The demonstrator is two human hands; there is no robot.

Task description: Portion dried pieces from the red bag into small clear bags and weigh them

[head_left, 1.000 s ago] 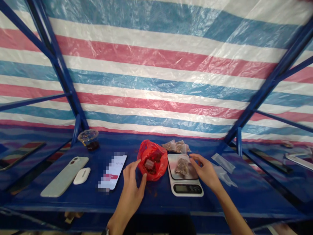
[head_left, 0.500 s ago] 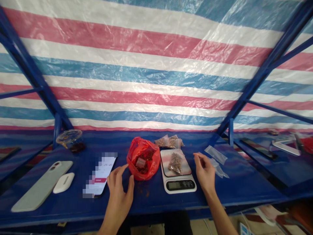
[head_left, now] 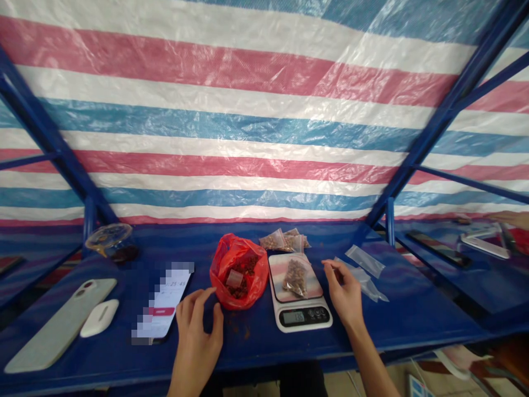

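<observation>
My left hand (head_left: pixel 197 336) is open, its fingers spread just to the left of a red plastic bag (head_left: pixel 238 274) and apparently not touching it. That bag holds brown granules and a small clear sachet. On the white digital scale (head_left: pixel 300 318) lies a small clear bag of brown granules (head_left: pixel 296 278). My right hand (head_left: pixel 345 292) is right of the scale, with fingertips pinched close to the end of a clear empty plastic bag (head_left: pixel 363 281). Whether it holds that bag, I cannot tell. Several small filled bags (head_left: pixel 283 240) lie behind the scale.
The blue shelf (head_left: pixel 256 342) carries a phone with a blurred screen (head_left: pixel 162 302), a grey phone (head_left: pixel 61 325), a white earbud case (head_left: pixel 99 318) and a clear cup (head_left: pixel 111 241). Brown crumbs lie near the red bag. A co-worker's forearm (head_left: pixel 512 219) enters at far right.
My view has tilted upward and shifted. My right hand has moved off the scale to the right, and my left hand has drawn back from the red bag.
</observation>
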